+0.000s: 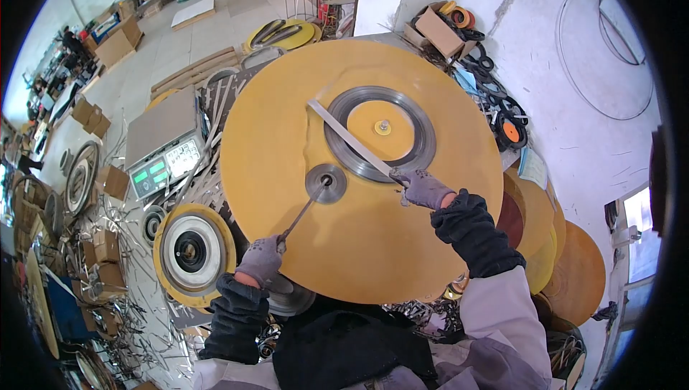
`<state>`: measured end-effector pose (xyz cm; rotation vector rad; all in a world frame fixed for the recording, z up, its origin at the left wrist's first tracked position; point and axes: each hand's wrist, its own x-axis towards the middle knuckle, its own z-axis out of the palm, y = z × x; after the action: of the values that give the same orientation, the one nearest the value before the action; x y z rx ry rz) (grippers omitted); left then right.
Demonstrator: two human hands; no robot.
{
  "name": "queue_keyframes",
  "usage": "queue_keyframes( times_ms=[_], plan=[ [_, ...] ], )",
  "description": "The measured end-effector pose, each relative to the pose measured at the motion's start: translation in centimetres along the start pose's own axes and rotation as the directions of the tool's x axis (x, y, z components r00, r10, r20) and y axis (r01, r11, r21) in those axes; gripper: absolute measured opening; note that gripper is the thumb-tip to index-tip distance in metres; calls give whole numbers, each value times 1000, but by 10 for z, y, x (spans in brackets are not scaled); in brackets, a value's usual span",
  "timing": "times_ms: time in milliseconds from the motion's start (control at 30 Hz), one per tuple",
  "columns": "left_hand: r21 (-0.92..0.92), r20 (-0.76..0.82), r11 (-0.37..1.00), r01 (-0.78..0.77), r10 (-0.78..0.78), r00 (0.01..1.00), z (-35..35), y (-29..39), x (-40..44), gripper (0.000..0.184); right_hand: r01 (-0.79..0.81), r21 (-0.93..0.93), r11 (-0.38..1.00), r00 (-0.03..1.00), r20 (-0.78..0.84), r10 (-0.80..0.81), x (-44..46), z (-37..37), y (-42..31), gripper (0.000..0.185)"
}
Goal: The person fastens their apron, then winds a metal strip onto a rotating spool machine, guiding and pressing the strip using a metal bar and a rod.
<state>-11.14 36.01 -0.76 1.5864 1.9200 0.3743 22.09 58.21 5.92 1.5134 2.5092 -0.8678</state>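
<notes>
A large yellow disc (287, 132) fills the middle of the view. On it lies a wide ring of wound grey metal strip (423, 135), around a smaller yellow disc (362, 124) with a bolt at its centre. Gloved, my left hand (263, 257) is closed on a thin metal rod (301, 212). The rod's far end meets the centre of a small grey coil (336, 188). My right hand (423, 188), also gloved, grips one end of a flat pale metal bar (352, 139). This bar slants across the ring's left side; whether it touches the ring I cannot tell.
Left of the disc stands a digital scale (165, 149) with green displays. Below it sits a round yellow-rimmed reel (166, 243). Metal strip scraps (136, 304) litter the floor. Cardboard boxes (439, 31) and black rings are behind right; more yellow discs (574, 268) lean at right.
</notes>
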Motion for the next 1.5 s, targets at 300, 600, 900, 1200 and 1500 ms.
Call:
queue_keyframes(
  times_ms=[300,600,900,1200,1500],
  plan=[
    [10,-90,1000,-1,2,996,5,-8,-3,27,87,-6,996,996,1,-87,8,5,9,65],
    [-6,-51,999,37,-37,998,-5,-6,-9,28,49,-52,997,999,-20,-50,4,4,0,52],
    [18,-71,996,86,-84,994,-11,-15,-15,31,36,-5,999,999,-27,-36,9,9,9,65],
    [-12,-42,993,116,-117,992,-17,-19,-17,30,-72,68,995,996,57,69,4,3,-2,65],
    [8,-94,992,128,-126,988,-15,-23,-16,31,51,-1,999,998,-35,-51,-3,7,2,58]
  ],
)
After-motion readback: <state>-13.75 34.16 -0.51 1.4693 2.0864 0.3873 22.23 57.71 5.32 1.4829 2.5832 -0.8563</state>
